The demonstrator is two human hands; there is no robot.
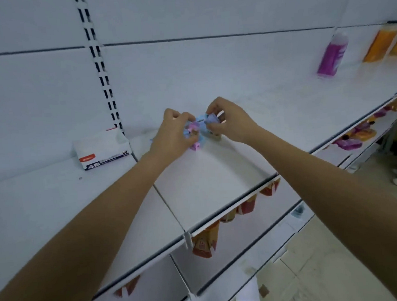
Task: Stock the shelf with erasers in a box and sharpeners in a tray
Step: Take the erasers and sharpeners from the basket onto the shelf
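Both my hands meet over a small cluster of pink and blue sharpeners [197, 129] at the back of the white shelf [214, 180]. My left hand [172, 131] curls its fingers around pink and blue sharpeners. My right hand [228, 119] pinches a pale purple-blue sharpener [211, 119] between thumb and fingers. One pink sharpener [196, 146] lies on the shelf just below my left hand. A white eraser box [102, 148] marked 4B and 24 stands to the left, near the slotted upright. Any tray under the sharpeners is hidden by my hands.
A purple bottle [331, 55] and orange packages [379, 45] stand at the far right of the shelf. Orange and red packets [204, 242] hang on the lower shelves. A black-slotted upright [101, 70] runs up the back wall. Tiled floor lies at the lower right.
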